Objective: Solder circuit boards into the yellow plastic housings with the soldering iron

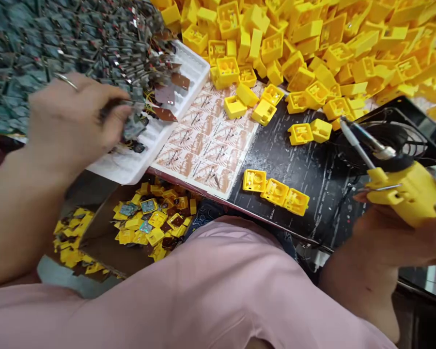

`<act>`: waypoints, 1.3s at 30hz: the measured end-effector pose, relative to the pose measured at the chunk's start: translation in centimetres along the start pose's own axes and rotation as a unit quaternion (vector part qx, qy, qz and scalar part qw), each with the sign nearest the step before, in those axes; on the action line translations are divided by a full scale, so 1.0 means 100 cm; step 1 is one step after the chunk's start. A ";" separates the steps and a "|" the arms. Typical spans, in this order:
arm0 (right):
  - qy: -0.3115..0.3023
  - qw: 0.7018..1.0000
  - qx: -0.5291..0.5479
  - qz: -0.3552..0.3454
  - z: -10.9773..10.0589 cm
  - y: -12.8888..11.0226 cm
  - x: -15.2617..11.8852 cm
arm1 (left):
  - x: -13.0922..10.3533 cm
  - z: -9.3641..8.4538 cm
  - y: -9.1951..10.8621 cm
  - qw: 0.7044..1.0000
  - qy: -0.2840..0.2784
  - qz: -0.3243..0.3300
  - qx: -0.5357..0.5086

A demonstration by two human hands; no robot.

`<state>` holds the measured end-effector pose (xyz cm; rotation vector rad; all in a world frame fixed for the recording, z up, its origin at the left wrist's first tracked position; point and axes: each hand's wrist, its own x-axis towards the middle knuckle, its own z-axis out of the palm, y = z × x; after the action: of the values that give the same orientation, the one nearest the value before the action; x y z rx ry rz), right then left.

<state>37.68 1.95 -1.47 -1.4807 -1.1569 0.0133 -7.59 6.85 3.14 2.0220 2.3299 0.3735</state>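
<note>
We tag yellow: plastic housings [227,70], soldering tool [409,194] with silver barrel. Circuit boards [18,63] grey-green; foam tray [125,170] white. Printed sheet [215,140] we mark off-white, repeating brown leaf-like blocks. Mat [272,150] black, white lettering; fan frame [423,127] black. Garment [240,286] plain pale pink.

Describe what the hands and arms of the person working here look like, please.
Both the left hand and the right hand are ungloved. A slim, silver-coloured ring circles a finger of the left one. No sleeve shows on either forearm, nor any watch or bracelet. Below them, a plain pale pink garment covers the body.
</note>
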 end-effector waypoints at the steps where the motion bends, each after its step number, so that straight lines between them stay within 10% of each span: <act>1: 0.051 0.997 0.009 -0.051 0.002 -0.004 -0.003 | 0.003 -0.004 -0.003 0.999 0.029 0.007 -0.025; 8: -0.115 0.989 -0.040 -0.081 -0.024 -0.007 -0.013 | 0.033 -0.024 0.025 0.973 0.134 0.027 -0.184; 12: -0.121 0.988 -0.059 -0.073 -0.029 0.002 -0.015 | 0.055 -0.003 0.076 0.937 0.064 0.081 -0.334; 16: -0.102 0.991 -0.070 -0.055 -0.025 0.003 -0.016 | 0.070 0.021 0.107 0.957 -0.075 0.081 -0.268; 21: -0.101 0.986 -0.118 -0.064 -0.026 0.003 -0.018 | 0.052 -0.002 0.070 0.966 -0.124 0.218 -0.060; 25: -0.095 0.989 -0.094 -0.061 -0.023 0.001 -0.020 | 0.019 -0.017 0.021 0.916 -0.212 0.336 0.059; 31: -0.075 0.993 -0.077 -0.058 -0.008 -0.013 -0.023 | -0.005 0.027 -0.001 0.972 -0.085 0.187 -0.112; 35: 0.009 0.995 -0.027 -0.100 0.002 -0.012 -0.022 | 0.001 0.042 0.002 0.947 0.046 -0.004 -0.317; 39: 0.041 0.996 -0.003 -0.077 0.004 -0.012 -0.023 | 0.004 0.017 0.000 0.963 -0.022 0.166 -0.210</act>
<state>35.51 0.56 -2.07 -1.3820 -1.2010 -0.1559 -7.32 7.53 1.52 2.1562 1.6904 0.7533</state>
